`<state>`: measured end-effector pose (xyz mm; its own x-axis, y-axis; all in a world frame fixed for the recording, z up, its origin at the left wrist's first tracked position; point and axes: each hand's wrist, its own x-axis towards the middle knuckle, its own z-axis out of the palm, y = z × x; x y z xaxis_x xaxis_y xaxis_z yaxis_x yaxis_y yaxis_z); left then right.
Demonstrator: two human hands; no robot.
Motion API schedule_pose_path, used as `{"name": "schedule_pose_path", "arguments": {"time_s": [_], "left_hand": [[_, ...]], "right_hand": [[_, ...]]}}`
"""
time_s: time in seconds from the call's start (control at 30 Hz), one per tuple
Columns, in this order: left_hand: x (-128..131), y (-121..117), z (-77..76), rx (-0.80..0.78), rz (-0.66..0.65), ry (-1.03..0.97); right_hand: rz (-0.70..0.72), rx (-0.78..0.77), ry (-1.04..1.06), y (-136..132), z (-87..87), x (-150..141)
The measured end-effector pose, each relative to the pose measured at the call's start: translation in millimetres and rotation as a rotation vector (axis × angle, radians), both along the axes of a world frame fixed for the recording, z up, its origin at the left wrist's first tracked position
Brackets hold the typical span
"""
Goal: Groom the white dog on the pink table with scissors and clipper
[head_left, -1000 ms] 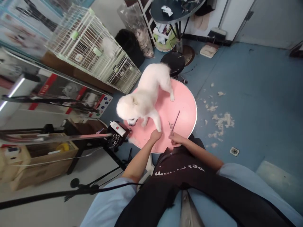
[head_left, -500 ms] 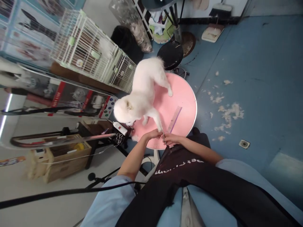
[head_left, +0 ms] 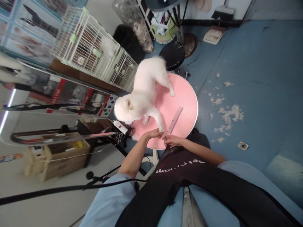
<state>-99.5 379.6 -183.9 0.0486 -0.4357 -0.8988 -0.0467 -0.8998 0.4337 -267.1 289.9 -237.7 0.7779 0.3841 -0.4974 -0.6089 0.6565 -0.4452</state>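
Observation:
A white dog (head_left: 147,78) stands on a round pink grooming table (head_left: 187,94), its head toward the left. My left hand (head_left: 155,133) is closed around the lower end of the dog's outstretched front leg. In my right hand (head_left: 172,140) is a pair of scissors (head_left: 164,134), the blades pointing up along that leg by the paw. The paw itself is mostly hidden by my fingers. A comb (head_left: 175,120) with a purple spine lies on the tabletop, just beyond my right hand.
White hair clippings (head_left: 229,116) lie on the blue floor to the right. A black stool (head_left: 172,55) stands behind the table. Wire cages (head_left: 87,47) are at upper left. A white bottle (head_left: 120,126) and more scissors (head_left: 119,136) sit left of the table. A black cable (head_left: 71,189) crosses at lower left.
The whole view has shifted slightly. My left hand stays on the dog's leg, and the scissors remain in my right hand beside it, tilted a little differently.

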Motion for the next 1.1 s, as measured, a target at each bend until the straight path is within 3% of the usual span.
{"name": "schedule_pose_path", "arguments": {"time_s": [0.53,1.1], "left_hand": [[4,10,-4.2,-0.008,-0.033,-0.036],[11,22,-16.0,-0.061,-0.108,-0.096]], "right_hand": [[0.016,0.039,0.061,-8,2.6,16],[-0.110,-0.156,-0.030,-8,-4.3,39]]}}
